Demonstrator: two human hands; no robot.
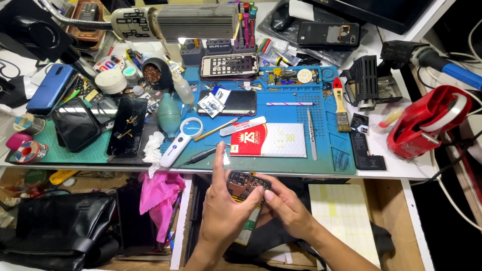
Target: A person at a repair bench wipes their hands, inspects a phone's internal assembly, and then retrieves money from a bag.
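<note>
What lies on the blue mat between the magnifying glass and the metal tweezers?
In the head view, a red and white card lies between the magnifying glass and the tweezers, on the blue mat.

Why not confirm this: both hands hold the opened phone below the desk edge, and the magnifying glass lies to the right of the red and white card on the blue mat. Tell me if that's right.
Not quite. In the head view the magnifying glass lies to the left of the red and white card, not the right. The rest stands: the left hand and right hand hold the opened phone below the desk edge.
</note>
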